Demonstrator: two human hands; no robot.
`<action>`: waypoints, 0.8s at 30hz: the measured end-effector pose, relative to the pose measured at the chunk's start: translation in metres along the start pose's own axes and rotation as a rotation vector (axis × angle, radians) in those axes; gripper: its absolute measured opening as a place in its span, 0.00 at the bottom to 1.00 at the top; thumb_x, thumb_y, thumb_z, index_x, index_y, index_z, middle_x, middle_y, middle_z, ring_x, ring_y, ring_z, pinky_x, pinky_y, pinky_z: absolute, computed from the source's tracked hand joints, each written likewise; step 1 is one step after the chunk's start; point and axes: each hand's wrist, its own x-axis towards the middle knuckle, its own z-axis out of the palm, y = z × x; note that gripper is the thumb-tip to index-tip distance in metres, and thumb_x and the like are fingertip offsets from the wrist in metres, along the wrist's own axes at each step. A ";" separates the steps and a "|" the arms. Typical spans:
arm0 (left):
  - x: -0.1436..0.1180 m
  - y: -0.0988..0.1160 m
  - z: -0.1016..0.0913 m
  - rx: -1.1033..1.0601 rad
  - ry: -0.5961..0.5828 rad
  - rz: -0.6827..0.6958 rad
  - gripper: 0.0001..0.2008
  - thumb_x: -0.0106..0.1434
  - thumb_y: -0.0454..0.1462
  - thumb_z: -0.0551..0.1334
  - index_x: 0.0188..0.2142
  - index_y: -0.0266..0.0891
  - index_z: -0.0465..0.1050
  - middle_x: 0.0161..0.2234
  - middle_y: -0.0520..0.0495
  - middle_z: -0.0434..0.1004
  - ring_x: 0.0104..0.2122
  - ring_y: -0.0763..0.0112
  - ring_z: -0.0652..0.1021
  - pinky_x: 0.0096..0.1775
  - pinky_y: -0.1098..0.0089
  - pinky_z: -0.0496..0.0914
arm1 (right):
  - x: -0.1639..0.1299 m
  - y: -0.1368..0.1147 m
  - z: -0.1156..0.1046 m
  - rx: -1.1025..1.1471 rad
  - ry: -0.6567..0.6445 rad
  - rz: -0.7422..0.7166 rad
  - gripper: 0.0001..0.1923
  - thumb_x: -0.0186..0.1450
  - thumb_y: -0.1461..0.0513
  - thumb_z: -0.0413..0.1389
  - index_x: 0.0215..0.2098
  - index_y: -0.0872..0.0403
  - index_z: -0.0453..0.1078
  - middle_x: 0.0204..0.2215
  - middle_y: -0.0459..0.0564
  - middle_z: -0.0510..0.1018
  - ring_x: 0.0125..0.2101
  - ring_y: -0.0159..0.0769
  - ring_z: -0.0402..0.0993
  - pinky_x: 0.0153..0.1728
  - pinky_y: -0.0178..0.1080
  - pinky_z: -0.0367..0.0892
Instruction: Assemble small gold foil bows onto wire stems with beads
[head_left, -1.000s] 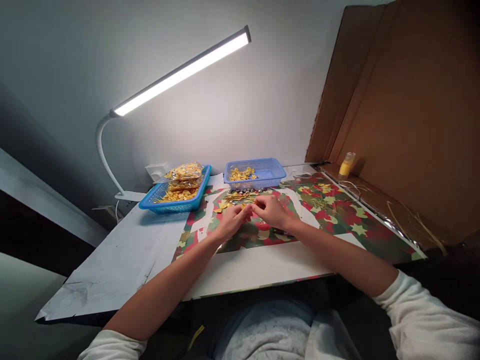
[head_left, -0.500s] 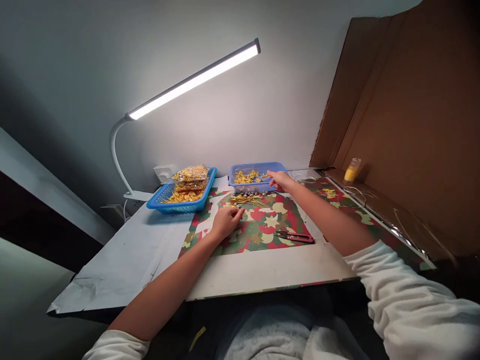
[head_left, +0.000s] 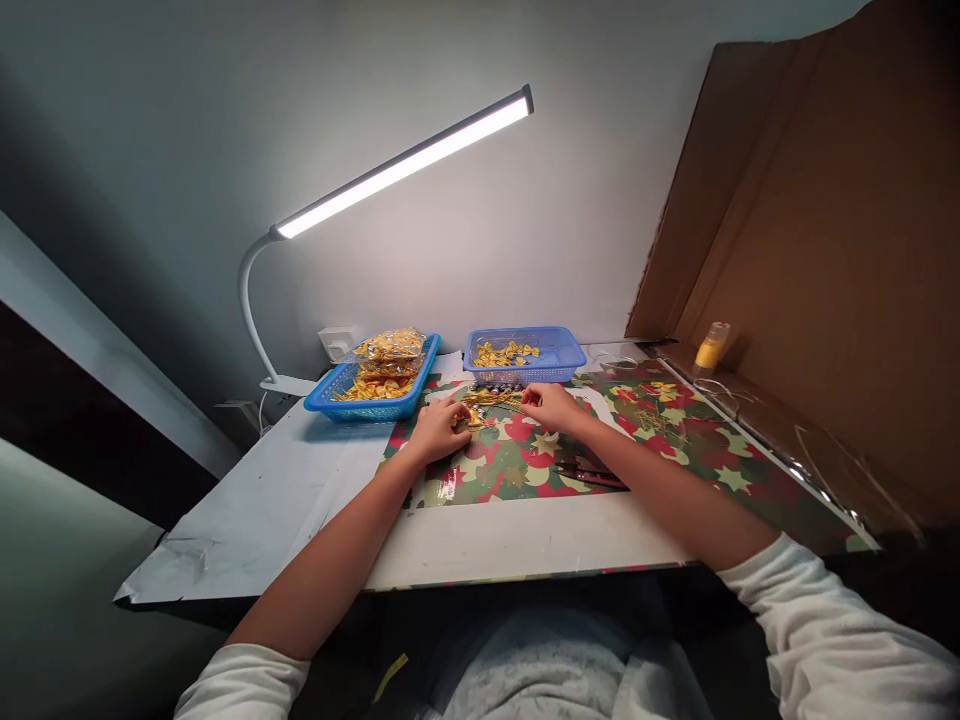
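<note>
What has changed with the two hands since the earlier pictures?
The right hand, which was at the right basket half a second ago, has come back to the mat beside the gold pieces. Whether it holds anything is too small to tell. The left hand stayed on the mat by the same pieces. Both baskets, the left basket too, the lamp and the snips kept their places.

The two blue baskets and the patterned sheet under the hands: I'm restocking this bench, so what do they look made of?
Both the left blue basket and the right blue basket look like moulded plastic, with open lattice walls and an even colour. The patterned sheet seems to be glossy coated paper or foil: it mirrors the lamp light near the left hand.
</note>
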 end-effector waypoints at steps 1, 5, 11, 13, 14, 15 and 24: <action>0.000 0.000 0.000 -0.010 0.000 0.011 0.10 0.52 0.37 0.60 0.36 0.41 0.73 0.41 0.43 0.75 0.44 0.56 0.72 0.44 0.61 0.63 | -0.001 -0.003 0.002 -0.012 -0.008 -0.013 0.03 0.57 0.63 0.57 0.29 0.56 0.71 0.28 0.49 0.77 0.28 0.32 0.69 0.26 0.32 0.57; 0.000 -0.001 0.000 -0.043 0.043 0.020 0.11 0.52 0.36 0.59 0.36 0.40 0.72 0.39 0.45 0.75 0.43 0.59 0.73 0.44 0.63 0.64 | 0.000 -0.019 0.016 -0.100 -0.070 -0.098 0.09 0.60 0.57 0.58 0.31 0.56 0.72 0.34 0.52 0.79 0.34 0.35 0.72 0.32 0.34 0.60; 0.001 -0.007 0.003 -0.024 0.086 -0.020 0.12 0.54 0.37 0.58 0.39 0.39 0.73 0.41 0.44 0.74 0.45 0.58 0.72 0.46 0.62 0.65 | 0.013 -0.047 0.045 -0.209 -0.126 -0.031 0.08 0.60 0.58 0.58 0.29 0.56 0.73 0.36 0.56 0.79 0.37 0.41 0.73 0.34 0.37 0.60; 0.001 -0.009 0.005 -0.020 0.079 -0.007 0.14 0.55 0.35 0.58 0.42 0.40 0.74 0.43 0.43 0.73 0.47 0.58 0.70 0.47 0.61 0.65 | 0.013 -0.050 0.048 -0.185 -0.099 -0.033 0.06 0.60 0.62 0.57 0.28 0.56 0.73 0.34 0.55 0.79 0.36 0.40 0.72 0.35 0.37 0.60; 0.001 -0.009 0.006 -0.018 0.068 0.006 0.15 0.56 0.35 0.57 0.43 0.41 0.75 0.45 0.43 0.73 0.48 0.57 0.70 0.48 0.60 0.65 | 0.013 -0.050 0.047 -0.154 -0.079 -0.050 0.06 0.61 0.63 0.56 0.28 0.56 0.73 0.34 0.54 0.79 0.36 0.39 0.72 0.35 0.37 0.60; 0.001 -0.010 0.008 -0.017 0.054 0.017 0.16 0.56 0.34 0.57 0.44 0.42 0.75 0.46 0.43 0.73 0.49 0.56 0.69 0.49 0.59 0.65 | 0.013 -0.049 0.046 -0.108 -0.062 -0.072 0.06 0.61 0.63 0.56 0.27 0.56 0.73 0.33 0.53 0.79 0.35 0.38 0.72 0.35 0.37 0.60; -0.001 0.004 0.001 -0.186 0.102 0.050 0.17 0.55 0.41 0.62 0.44 0.43 0.75 0.47 0.43 0.72 0.51 0.54 0.68 0.53 0.55 0.61 | 0.007 -0.033 0.016 0.424 -0.042 -0.105 0.12 0.57 0.55 0.58 0.28 0.58 0.72 0.26 0.49 0.76 0.27 0.32 0.68 0.28 0.34 0.61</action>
